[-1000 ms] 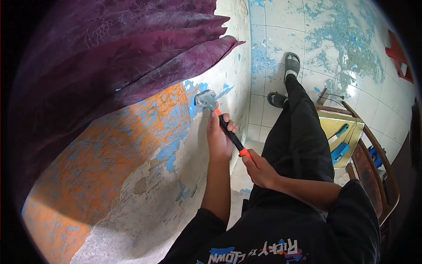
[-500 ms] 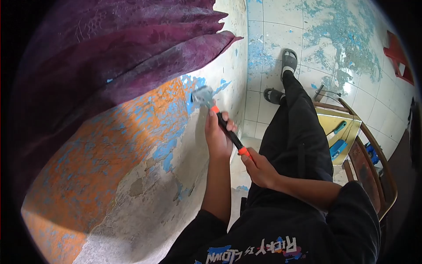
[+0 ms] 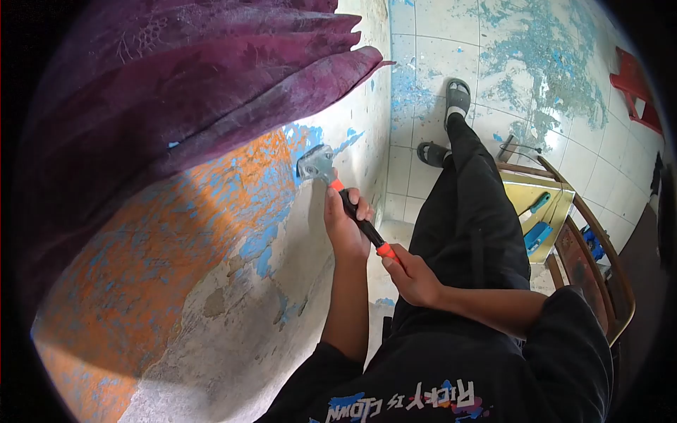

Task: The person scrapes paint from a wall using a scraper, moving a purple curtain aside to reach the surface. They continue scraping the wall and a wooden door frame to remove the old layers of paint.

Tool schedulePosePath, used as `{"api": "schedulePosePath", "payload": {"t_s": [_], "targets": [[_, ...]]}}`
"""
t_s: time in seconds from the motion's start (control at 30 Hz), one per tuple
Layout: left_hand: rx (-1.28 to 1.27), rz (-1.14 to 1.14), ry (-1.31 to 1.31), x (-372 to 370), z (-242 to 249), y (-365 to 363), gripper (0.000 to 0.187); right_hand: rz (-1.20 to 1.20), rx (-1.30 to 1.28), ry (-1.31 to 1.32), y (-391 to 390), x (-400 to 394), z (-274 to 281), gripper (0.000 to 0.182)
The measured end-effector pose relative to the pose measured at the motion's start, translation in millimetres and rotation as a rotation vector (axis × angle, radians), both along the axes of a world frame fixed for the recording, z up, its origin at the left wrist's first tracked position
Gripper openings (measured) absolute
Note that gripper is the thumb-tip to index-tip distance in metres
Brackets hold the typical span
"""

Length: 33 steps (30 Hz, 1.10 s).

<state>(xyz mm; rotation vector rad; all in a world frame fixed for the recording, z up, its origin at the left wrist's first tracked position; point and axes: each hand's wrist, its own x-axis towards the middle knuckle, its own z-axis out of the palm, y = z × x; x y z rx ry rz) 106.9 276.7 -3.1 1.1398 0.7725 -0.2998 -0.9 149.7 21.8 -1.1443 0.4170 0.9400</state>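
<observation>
A long-handled scraper (image 3: 317, 165) with a grey metal head and a black and orange handle lies against the wall (image 3: 240, 324), its blade edge at a blue paint patch beside the orange area. My left hand (image 3: 345, 224) is wrapped round the handle just below the head. Lower down, my right hand (image 3: 415, 276) grips the orange handle end. Around the blade the wall shows flaking blue and orange paint and bare whitish plaster. Purple cloth (image 3: 211, 106) hangs over the wall's upper part.
On my right stands a wooden chair (image 3: 596, 218) with a yellow board (image 3: 557, 208) holding a green-handled tool (image 3: 540, 203) and a blue object (image 3: 538, 237). A red item (image 3: 635, 92) lies farther off. Paint flakes and stains cover parts of the tiled floor (image 3: 437, 60).
The scraper head has shifted a little left and down along the wall, and its face has turned more towards me. Both hands moved slightly left with the handle, keeping their grip.
</observation>
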Motion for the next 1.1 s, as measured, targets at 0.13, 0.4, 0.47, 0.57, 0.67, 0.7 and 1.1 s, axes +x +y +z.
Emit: {"api": "schedulePosePath", "payload": {"t_s": [0.13, 0.4, 0.47, 0.57, 0.67, 0.7, 1.1], "targets": [[0.032, -0.090, -0.050, 40, 5, -6, 0.038, -0.137, 0.090, 0.000, 18, 22, -12, 0.036], [0.032, -0.031, -0.079, 61, -11, -28, 0.027, -0.225, 0.179, 0.050, -1, 46, -16, 0.034], [0.087, -0.002, -0.037, 19, -19, -18, 0.028, -0.106, 0.107, 0.097, -1, 11, -21, 0.033], [0.142, 0.078, -0.015, -5, -13, -10, 0.026, -0.026, 0.163, 0.130, 0, -5, -20, 0.032], [0.197, -0.007, -0.019, 28, -15, -13, 0.024, -0.189, 0.209, 0.095, 16, 18, -25, 0.031], [0.220, -0.041, -0.033, 48, -15, -19, 0.024, -0.245, 0.228, 0.073, 19, 31, -29, 0.031], [0.252, 0.066, 0.043, 11, -12, -16, 0.024, -0.075, 0.141, 0.057, 1, 5, -22, 0.029]]}}
